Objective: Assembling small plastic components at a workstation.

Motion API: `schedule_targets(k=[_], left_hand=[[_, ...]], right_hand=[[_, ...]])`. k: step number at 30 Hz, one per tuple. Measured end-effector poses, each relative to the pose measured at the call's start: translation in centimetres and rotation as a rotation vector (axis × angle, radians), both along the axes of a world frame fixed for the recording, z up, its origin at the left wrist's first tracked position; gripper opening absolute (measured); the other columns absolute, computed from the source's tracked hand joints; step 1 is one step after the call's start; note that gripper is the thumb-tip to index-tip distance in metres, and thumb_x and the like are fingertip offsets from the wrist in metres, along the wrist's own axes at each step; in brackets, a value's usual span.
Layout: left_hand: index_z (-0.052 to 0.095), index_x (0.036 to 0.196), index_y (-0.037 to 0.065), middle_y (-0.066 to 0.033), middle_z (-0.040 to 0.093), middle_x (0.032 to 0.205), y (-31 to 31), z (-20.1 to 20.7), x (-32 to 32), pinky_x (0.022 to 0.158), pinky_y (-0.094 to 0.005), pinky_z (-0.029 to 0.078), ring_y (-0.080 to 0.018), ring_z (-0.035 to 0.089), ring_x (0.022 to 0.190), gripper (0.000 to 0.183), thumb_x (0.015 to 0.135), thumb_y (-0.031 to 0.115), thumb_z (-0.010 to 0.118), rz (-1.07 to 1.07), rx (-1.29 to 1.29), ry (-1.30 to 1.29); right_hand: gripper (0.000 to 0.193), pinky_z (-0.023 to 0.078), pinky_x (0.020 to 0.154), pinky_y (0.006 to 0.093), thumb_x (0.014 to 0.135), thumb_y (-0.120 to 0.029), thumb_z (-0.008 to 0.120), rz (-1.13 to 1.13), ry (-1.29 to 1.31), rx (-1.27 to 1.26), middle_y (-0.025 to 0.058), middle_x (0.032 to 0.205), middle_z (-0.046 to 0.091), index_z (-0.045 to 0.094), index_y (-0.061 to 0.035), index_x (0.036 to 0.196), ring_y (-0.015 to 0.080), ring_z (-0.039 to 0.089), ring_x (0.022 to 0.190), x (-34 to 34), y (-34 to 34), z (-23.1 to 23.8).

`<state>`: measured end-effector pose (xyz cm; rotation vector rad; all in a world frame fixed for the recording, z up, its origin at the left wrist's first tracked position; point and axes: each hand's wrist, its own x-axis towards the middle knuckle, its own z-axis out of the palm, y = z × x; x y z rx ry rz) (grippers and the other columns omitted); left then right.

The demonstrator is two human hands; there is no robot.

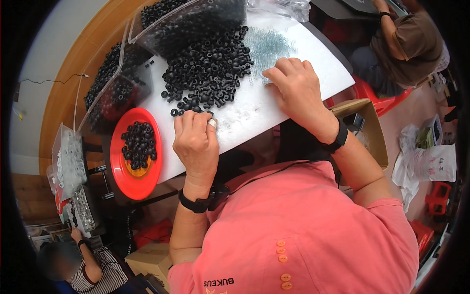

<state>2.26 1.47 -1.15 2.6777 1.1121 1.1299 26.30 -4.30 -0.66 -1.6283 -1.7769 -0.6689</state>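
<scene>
A white work board (274, 105) fills the upper centre of the frame, tilting from the top down toward the person in a pink shirt (313, 230) at the lower right. On the board's upper half lies a broad heap of small black rubber rings (210, 68), spilling from a clear plastic tub (191, 22) at the top edge; a second clear tub (115, 85) of the same rings sits at the upper left. Beside the heap, toward the upper right, a patch of tiny pale clear pieces (267, 46) is spread thin over the board. A red plate (120, 174) at the left centre carries a smaller pile of black rings.

The left hand (196, 142), at the centre of the frame, is curled nearly closed at the heap's lower edge, fingertips pinched on a small pale piece among the loose rings. The right hand (296, 90), in the upper centre-right, rests palm down with fingers bent and close together on the board just beside the pale pieces; what it holds, if anything, cannot be told. Both wrists wear black bands.
</scene>
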Motion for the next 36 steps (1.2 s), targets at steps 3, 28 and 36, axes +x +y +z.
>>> schedule_targets(k=[3, 28, 36], left_hand=[[0.067, 0.093, 0.005, -0.0095, 0.058, 0.091, -0.2, 0.1, 0.1, 0.070, -0.0420, 0.049, -0.0306, 0.058, 0.087, 0.022, 0.074, -0.006, 0.067, -0.013, 0.006, -0.019], [0.065, 0.113, -0.003, -0.0173, 0.060, 0.110, -0.1, 1.0, -2.8, 0.091, -0.0454, 0.045, -0.0360, 0.054, 0.104, 0.037, 0.076, -0.009, 0.064, 0.119, -0.025, -0.096], [0.071, 0.108, 0.003, -0.0169, 0.061, 0.119, 1.7, 0.5, -2.1, 0.095, -0.0437, 0.047, -0.0354, 0.054, 0.113, 0.039, 0.074, -0.013, 0.060, -0.054, -0.084, -0.058]], right_hand=[[0.011, 0.042, 0.069, 0.0396, 0.071, -0.010, 0.066, 0.137, 0.024, 0.060, 0.0057, 0.082, 0.059, 0.063, -0.0085, 0.081, 0.0257, 0.059, 0.082, -2.0, 0.3, -0.2], [0.015, 0.040, 0.069, 0.0394, 0.070, -0.008, 0.070, 0.375, 0.136, -0.083, 0.0075, 0.082, 0.056, 0.058, -0.0076, 0.079, 0.0269, 0.056, 0.082, -7.8, 0.7, -1.2], [0.019, 0.040, 0.069, 0.0392, 0.074, -0.010, 0.075, 0.373, 0.291, -0.022, 0.0063, 0.081, 0.055, 0.057, -0.0079, 0.079, 0.0266, 0.055, 0.081, -6.9, 0.1, -1.5]])
